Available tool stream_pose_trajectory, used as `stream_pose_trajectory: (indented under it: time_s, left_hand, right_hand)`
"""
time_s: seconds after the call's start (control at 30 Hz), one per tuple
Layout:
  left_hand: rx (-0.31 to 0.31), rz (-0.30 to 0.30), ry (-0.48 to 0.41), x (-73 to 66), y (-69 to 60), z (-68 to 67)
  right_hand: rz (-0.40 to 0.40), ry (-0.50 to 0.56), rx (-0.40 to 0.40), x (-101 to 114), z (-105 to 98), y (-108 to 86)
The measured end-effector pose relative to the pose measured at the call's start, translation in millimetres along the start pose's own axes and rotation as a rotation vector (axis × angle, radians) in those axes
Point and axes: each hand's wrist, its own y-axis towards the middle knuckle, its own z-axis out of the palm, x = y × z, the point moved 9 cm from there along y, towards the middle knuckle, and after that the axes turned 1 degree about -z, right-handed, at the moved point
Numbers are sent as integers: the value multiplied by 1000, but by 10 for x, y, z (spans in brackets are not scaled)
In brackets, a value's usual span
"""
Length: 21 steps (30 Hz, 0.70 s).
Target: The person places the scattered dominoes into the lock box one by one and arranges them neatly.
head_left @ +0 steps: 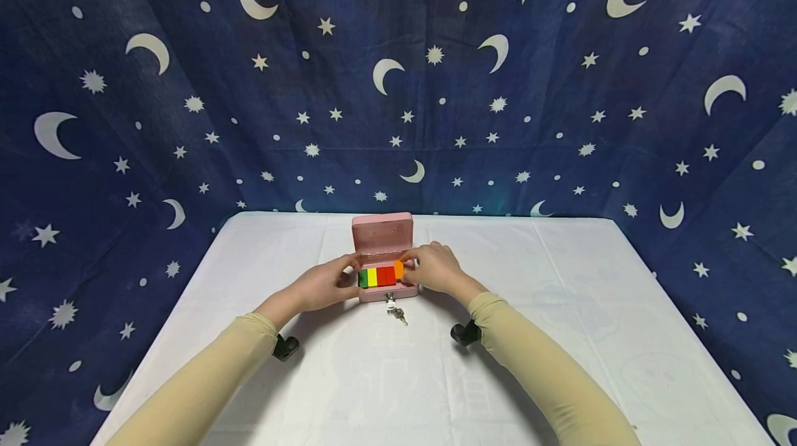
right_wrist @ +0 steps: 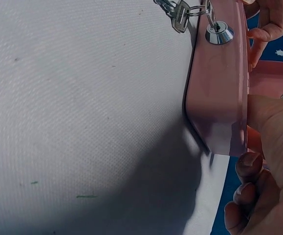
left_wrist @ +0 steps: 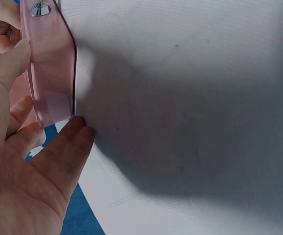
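A small pink lockable cash box stands on the white table with its lid raised at the back. Inside it, a row of coloured blocks runs from a green block through a yellow block and red blocks to an orange block. My left hand holds the box's left end, thumb at the front rim and fingers along the side. With thumb and index finger, my right hand pinches the orange block at the right end. Its other fingers are curled beside the box.
Keys on a ring hang from the lock on the box's front. The raised lid stands behind the blocks. White cloth covers the table, and a dark blue star-and-moon curtain surrounds its back and sides.
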Motion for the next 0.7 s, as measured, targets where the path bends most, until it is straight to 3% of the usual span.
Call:
stream_pose_trajectory:
  time_s: [0.7]
  left_hand:
    - [7, -7, -5, 10, -20, 0]
  right_hand:
    - [27, -31, 48, 13, 57, -17]
